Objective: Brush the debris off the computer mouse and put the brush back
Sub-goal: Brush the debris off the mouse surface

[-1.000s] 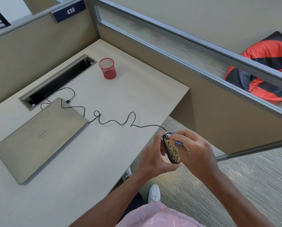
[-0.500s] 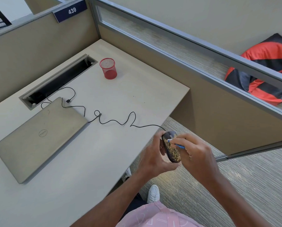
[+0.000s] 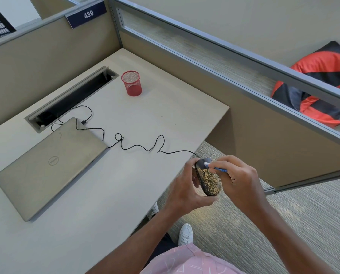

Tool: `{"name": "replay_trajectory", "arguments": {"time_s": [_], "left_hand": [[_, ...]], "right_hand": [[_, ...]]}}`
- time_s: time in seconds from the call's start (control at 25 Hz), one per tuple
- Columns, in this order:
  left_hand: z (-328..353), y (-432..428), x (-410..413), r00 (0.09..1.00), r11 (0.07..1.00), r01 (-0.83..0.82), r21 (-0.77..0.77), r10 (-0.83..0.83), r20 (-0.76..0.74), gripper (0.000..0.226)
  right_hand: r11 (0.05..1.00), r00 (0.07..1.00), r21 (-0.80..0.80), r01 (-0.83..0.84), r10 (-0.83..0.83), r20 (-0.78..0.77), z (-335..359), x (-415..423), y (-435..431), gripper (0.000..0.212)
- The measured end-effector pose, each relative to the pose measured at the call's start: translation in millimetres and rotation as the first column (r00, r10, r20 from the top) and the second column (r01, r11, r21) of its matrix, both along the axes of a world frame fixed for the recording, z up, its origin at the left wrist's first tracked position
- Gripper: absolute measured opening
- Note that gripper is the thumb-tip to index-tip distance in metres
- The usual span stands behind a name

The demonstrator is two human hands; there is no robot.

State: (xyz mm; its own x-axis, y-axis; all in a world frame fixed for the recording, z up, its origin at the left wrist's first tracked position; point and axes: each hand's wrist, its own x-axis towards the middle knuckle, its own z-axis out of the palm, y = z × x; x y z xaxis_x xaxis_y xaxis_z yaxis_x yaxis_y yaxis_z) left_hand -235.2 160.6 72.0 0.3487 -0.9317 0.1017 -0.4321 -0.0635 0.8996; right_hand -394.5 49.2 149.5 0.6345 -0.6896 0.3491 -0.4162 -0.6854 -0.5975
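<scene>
A black wired computer mouse (image 3: 208, 179) is held off the desk's right edge, tilted on its side, its top covered in yellowish debris. My left hand (image 3: 187, 191) grips it from the left and below. My right hand (image 3: 239, 179) holds a small brush with a blue handle (image 3: 220, 170); its white bristles touch the mouse's front end. Most of the brush is hidden by my fingers. The mouse's black cable (image 3: 137, 147) snakes across the desk to the closed laptop (image 3: 50, 163).
A red mesh cup (image 3: 132, 83) stands at the back of the beige desk (image 3: 113, 194), near a cable slot (image 3: 70, 97). Cubicle partitions enclose the back and right. A red and black bag (image 3: 319, 84) lies beyond the partition. Carpet and my white shoe (image 3: 186, 233) are below.
The brush tip has shifted along the front end of the mouse, and the bare black front patch shows more clearly. Both hands stay in about the same place.
</scene>
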Motion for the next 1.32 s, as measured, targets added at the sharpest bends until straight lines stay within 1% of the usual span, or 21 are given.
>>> {"name": "replay_trajectory", "arguments": {"time_s": [0.16, 0.28, 0.44, 0.8, 0.88, 0.96, 1.04, 1.12, 1.2, 1.28, 1.32], "left_hand": [[-2, 1, 1, 1.0, 1.0, -0.02, 0.004, 0.02, -0.006, 0.113], [-4, 2, 2, 1.0, 0.999, -0.028, 0.022, 0.028, -0.001, 0.114], [-5, 3, 2, 1.0, 0.999, -0.019, 0.031, 0.019, 0.01, 0.114], [-4, -1, 2, 1.0, 1.0, -0.028, 0.003, 0.028, -0.001, 0.113], [-6, -1, 2, 1.0, 1.0, -0.025, 0.009, 0.025, -0.011, 0.113], [-8, -1, 3, 1.0, 0.999, -0.023, 0.022, 0.023, -0.003, 0.114], [-8, -2, 2, 1.0, 1.0, -0.015, 0.027, 0.015, 0.003, 0.115], [-9, -3, 0, 1.0, 1.0, -0.002, 0.025, 0.002, -0.004, 0.116], [-9, -4, -2, 1.0, 1.0, 0.003, 0.019, -0.002, -0.018, 0.116], [-10, -4, -2, 0.999, 1.0, 0.006, 0.019, -0.006, -0.036, 0.116], [-10, -4, -2, 0.999, 1.0, 0.011, 0.021, -0.01, -0.043, 0.116]], "right_hand": [[1.0, 1.0, 0.004, -0.025, 0.025, -0.012, 2, -6, 5, 0.026], [0.999, 0.999, -0.016, -0.041, 0.041, 0.007, 8, -4, 2, 0.022], [0.999, 0.999, -0.017, -0.027, 0.028, 0.036, 11, 8, -8, 0.024], [0.998, 0.997, -0.002, -0.066, 0.066, -0.031, 5, 0, -6, 0.02], [0.998, 0.998, 0.008, -0.061, 0.061, -0.013, 7, -2, -6, 0.018], [0.999, 0.999, 0.014, -0.032, 0.031, 0.037, 9, 1, -9, 0.017], [0.998, 0.994, 0.051, 0.03, -0.035, 0.103, 11, 7, -13, 0.014], [0.988, 0.983, 0.119, 0.095, -0.113, 0.148, 10, 14, -15, 0.009], [0.966, 0.973, 0.222, 0.133, -0.17, 0.157, 6, 18, -16, 0.007], [0.925, 0.963, 0.347, 0.157, -0.221, 0.153, 2, 18, -16, 0.006], [0.909, 0.958, 0.38, 0.172, -0.244, 0.148, 1, 16, -17, 0.006]]}}
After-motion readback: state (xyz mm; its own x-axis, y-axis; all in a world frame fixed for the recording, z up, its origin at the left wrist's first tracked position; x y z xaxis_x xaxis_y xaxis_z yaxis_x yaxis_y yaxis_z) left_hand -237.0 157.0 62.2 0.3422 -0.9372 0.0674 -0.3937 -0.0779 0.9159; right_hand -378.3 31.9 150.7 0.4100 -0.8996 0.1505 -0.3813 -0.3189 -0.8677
